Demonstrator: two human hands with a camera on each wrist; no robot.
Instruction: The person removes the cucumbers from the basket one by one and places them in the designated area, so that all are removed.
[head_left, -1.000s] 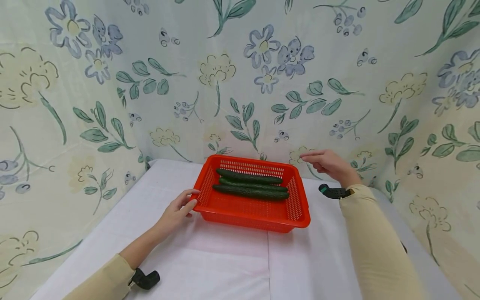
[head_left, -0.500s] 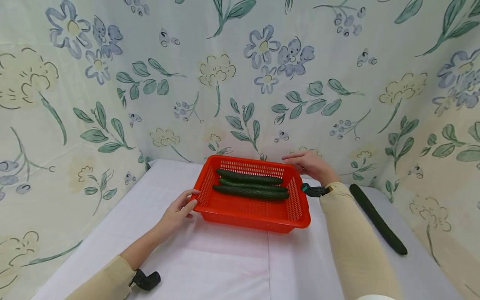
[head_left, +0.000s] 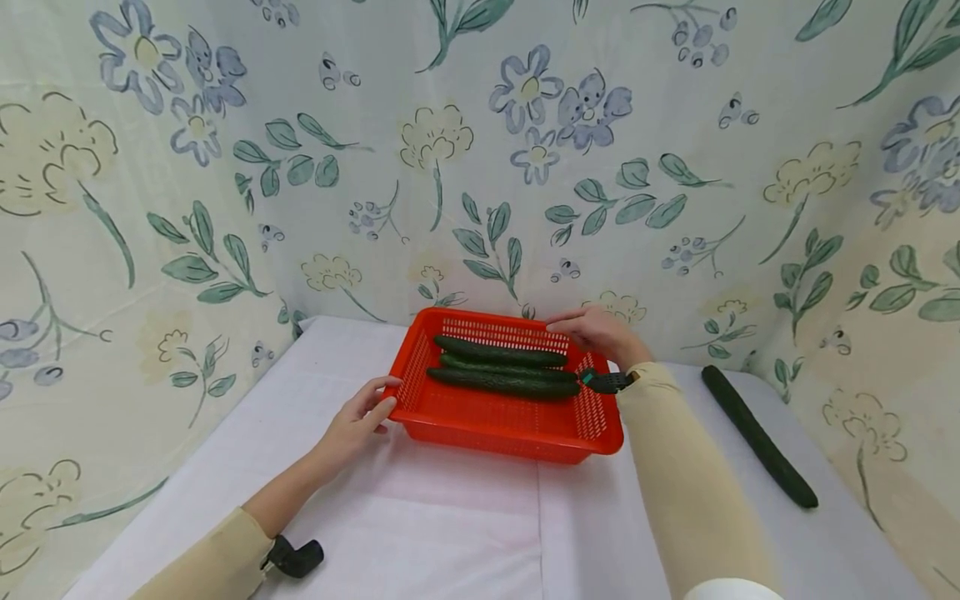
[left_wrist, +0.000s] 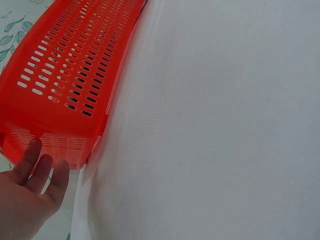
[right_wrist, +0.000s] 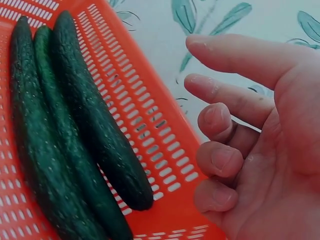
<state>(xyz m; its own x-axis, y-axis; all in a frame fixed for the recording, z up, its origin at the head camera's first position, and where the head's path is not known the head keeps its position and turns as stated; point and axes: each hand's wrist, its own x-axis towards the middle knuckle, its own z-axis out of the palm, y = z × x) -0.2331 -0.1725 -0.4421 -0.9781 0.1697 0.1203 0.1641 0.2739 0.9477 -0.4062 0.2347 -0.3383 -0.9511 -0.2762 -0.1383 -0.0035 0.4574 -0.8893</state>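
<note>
A red plastic basket with slotted walls stands on the white-covered table. Inside it lie three dark green cucumbers, side by side along its length. My left hand holds the basket's left end by the rim; in the left wrist view its fingers lie against the outside of the end wall. My right hand hovers at the back right corner of the basket, fingers loosely bent and nothing in them. In the right wrist view, the hand is beside the rim, apart from the cucumbers.
Another cucumber lies on the table to the right, beyond my right sleeve. A floral cloth hangs closely behind the basket and along both sides.
My right hand has moved left, from beside the basket to its back right corner. This uncovered the cucumber at the right. The left hand and basket stay put.
</note>
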